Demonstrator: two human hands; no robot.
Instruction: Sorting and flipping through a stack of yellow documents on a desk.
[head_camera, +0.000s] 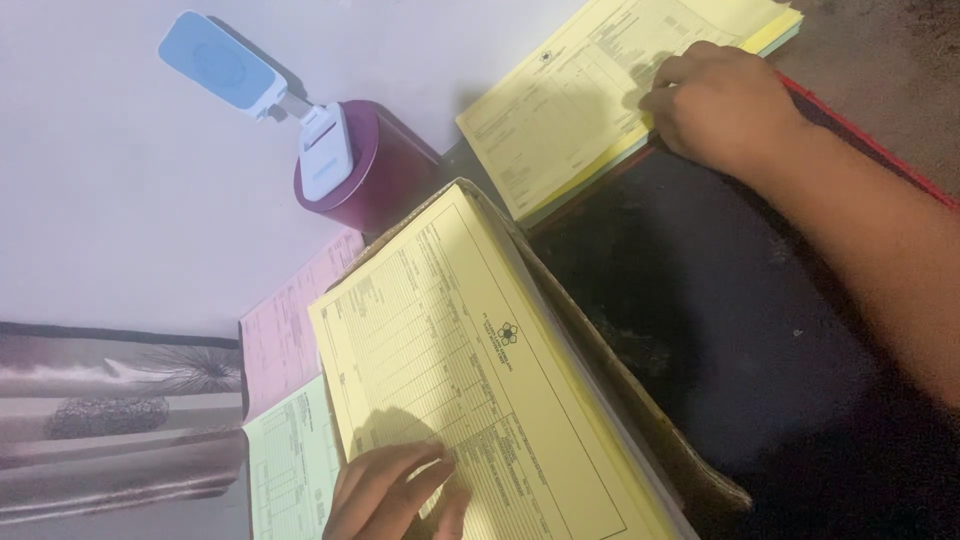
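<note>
A thick stack of yellow printed forms (450, 370) lies in front of me, its top sheet raised at the right edge. My left hand (395, 492) rests flat on the stack's lower edge, fingers spread, holding nothing. Further back lies a second, thinner pile of yellow forms (570, 110). My right hand (722, 105) sits on that pile's right edge with its fingers curled onto the paper; I cannot see whether it pinches a sheet.
A pink form (290, 320) and a green form (290, 465) stick out to the left of the big stack. A maroon round container with a white and blue folding lamp (320, 150) stands behind. A dark board with a red edge (720, 300) lies on the right.
</note>
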